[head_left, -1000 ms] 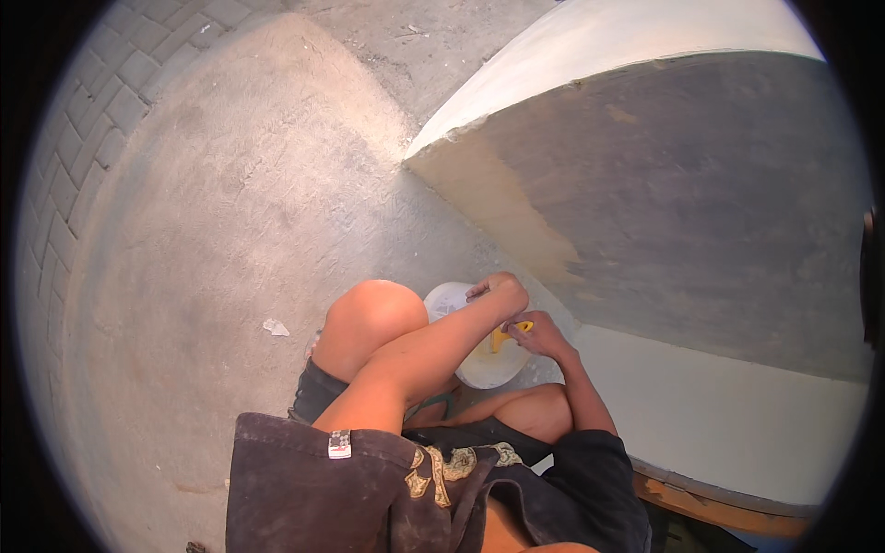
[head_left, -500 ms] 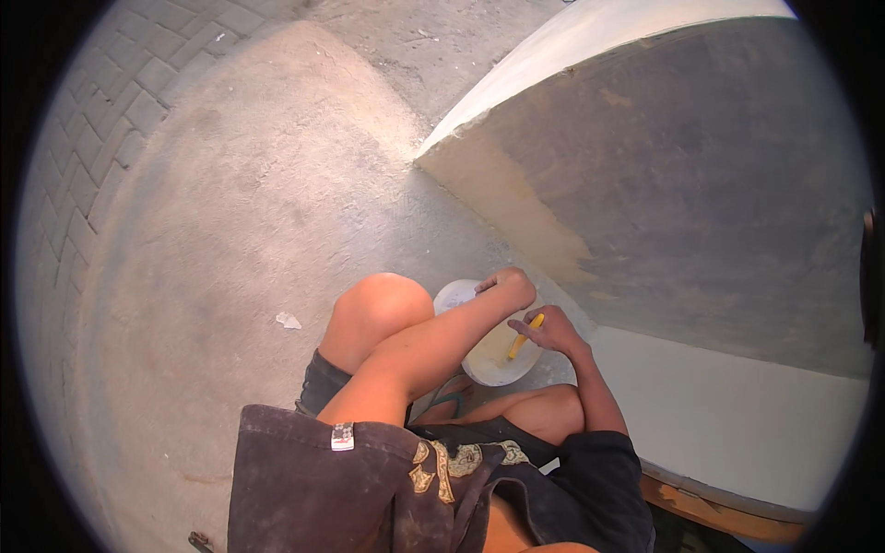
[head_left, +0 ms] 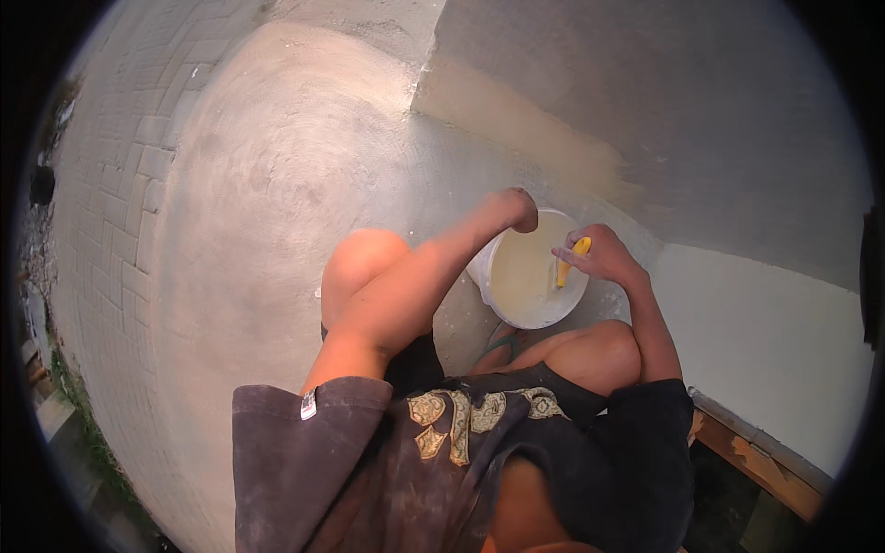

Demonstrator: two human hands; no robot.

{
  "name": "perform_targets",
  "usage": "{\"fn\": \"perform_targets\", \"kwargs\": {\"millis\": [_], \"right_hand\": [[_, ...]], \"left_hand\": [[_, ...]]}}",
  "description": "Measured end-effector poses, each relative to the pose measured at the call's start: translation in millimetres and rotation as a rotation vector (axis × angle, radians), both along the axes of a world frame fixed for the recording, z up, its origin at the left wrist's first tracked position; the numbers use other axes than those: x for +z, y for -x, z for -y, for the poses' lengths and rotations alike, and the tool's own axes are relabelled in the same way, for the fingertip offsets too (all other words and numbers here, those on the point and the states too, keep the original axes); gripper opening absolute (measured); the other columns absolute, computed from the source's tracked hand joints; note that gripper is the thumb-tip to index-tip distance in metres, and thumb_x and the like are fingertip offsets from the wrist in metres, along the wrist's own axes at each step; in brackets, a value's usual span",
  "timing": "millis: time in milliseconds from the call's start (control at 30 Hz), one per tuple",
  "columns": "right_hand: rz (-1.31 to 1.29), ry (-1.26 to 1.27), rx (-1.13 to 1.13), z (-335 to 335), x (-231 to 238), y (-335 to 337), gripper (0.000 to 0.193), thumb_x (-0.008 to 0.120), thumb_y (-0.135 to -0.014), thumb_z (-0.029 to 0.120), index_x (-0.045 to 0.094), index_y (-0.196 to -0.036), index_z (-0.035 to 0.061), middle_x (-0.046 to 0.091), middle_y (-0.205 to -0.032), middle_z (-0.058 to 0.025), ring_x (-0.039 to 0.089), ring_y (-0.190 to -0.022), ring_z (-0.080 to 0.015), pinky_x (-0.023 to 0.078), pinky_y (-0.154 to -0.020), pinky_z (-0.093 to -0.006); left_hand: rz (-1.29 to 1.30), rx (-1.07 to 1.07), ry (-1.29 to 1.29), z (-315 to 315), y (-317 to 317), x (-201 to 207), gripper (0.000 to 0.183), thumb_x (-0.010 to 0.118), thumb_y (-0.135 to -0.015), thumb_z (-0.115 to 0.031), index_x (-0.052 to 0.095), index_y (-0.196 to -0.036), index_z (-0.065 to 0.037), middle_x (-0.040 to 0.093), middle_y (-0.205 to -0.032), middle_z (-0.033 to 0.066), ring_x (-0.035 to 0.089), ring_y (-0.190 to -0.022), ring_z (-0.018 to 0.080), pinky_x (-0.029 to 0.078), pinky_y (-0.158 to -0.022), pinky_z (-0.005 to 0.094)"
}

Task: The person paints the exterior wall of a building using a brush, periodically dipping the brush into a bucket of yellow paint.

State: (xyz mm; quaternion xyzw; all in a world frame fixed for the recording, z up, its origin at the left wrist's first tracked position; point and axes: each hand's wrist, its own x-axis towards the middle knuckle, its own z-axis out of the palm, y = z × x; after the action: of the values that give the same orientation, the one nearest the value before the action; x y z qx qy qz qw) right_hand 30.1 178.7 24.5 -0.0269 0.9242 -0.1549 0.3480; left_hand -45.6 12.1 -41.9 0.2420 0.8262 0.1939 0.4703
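Note:
Between my knees stands a white bucket (head_left: 487, 269), tilted in view, with pale cream liquid (head_left: 521, 267) inside. My right hand (head_left: 601, 255) is over its right rim, closed on a tool with a yellow handle (head_left: 573, 263). The tool's lower end points into the bucket; what kind of tool it is cannot be made out. My left hand (head_left: 516, 210) is at the bucket's far left rim, bent at the wrist with its fingers curled downward. Their tips, and whatever they may hold, are hidden behind the hand.
A grey wall (head_left: 701, 120) with a pale smeared patch (head_left: 535, 129) rises ahead and to the right. Beside my right arm is a smooth pale surface (head_left: 751, 323), with a worn wooden edge (head_left: 756, 461) below it. Concrete floor (head_left: 267, 203) spreads left to paving blocks (head_left: 111, 249).
The view has shifted, so the bucket shows more fully. My left hand has moved from the bucket's outer side to its far rim. My right hand still grips the yellow-handled tool.

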Motion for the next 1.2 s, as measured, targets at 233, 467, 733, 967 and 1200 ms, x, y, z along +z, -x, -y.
{"fn": "perform_targets", "kwargs": {"millis": [233, 467, 733, 967, 1200], "right_hand": [[-0.08, 0.228, -0.067, -20.4, 3.5, -12.5, 0.02, 0.065, -0.081, 0.019, 0.065, -0.089, 0.0014, 0.063, -0.079, -0.0137, 0.058, -0.071, -0.0277, 0.045, -0.069, -0.034], [-0.2, 0.248, 0.015, -14.9, -5.7, -18.7, 0.02, 0.065, -0.08, 0.012, 0.065, -0.097, 0.0017, 0.063, -0.096, -0.0129, 0.059, -0.083, -0.0301, 0.046, -0.075, -0.0379], [-0.196, -0.119, 0.475, -6.7, -50.6, -41.1, 0.018, 0.068, -0.075, 0.007, 0.066, -0.091, -0.002, 0.059, -0.1, -0.021, 0.059, -0.088, -0.0387, 0.048, -0.075, -0.0435], [0.148, 0.083, 0.241, -1.1, -40.9, -44.4, 0.022, 0.067, -0.079, 0.02, 0.067, -0.086, -0.0015, 0.064, -0.09, -0.02, 0.062, -0.083, -0.0347, 0.049, -0.074, -0.0407], [-0.064, 0.213, 0.038, -16.2, -41.7, -33.6, 0.027, 0.064, -0.083, 0.025, 0.068, -0.09, -0.0006, 0.065, -0.085, -0.0189, 0.062, -0.08, -0.0341, 0.048, -0.075, -0.0398]], "left_hand": [[0.063, -0.093, 0.002, 4.5, 8.5, -7.7, 0.039, 0.04, -0.085, -0.021, 0.057, -0.105, 0.009, 0.067, -0.085, 0.0192, 0.068, -0.074, 0.0268, 0.055, -0.069, 0.037], [0.055, -0.168, 0.013, -1.6, 12.3, 1.3, 0.04, 0.041, -0.086, -0.026, 0.054, -0.106, 0.006, 0.067, -0.083, 0.0188, 0.067, -0.072, 0.0257, 0.054, -0.069, 0.0364], [0.134, -0.11, -0.164, -6.0, 2.7, 5.8, 0.043, 0.038, -0.09, -0.033, 0.043, -0.114, 0.003, 0.064, -0.094, 0.0201, 0.067, -0.07, 0.0255, 0.054, -0.068, 0.0361], [0.217, -0.052, -0.198, -10.1, -4.3, 13.6, 0.037, 0.039, -0.093, -0.027, 0.043, -0.113, 0.004, 0.061, -0.101, 0.023, 0.069, -0.074, 0.0292, 0.056, -0.069, 0.037], [0.174, -0.078, -0.203, -10.8, 4.2, -7.8, 0.035, 0.04, -0.093, -0.026, 0.045, -0.11, 0.004, 0.057, -0.108, 0.0196, 0.068, -0.077, 0.0316, 0.057, -0.067, 0.0338]]}}
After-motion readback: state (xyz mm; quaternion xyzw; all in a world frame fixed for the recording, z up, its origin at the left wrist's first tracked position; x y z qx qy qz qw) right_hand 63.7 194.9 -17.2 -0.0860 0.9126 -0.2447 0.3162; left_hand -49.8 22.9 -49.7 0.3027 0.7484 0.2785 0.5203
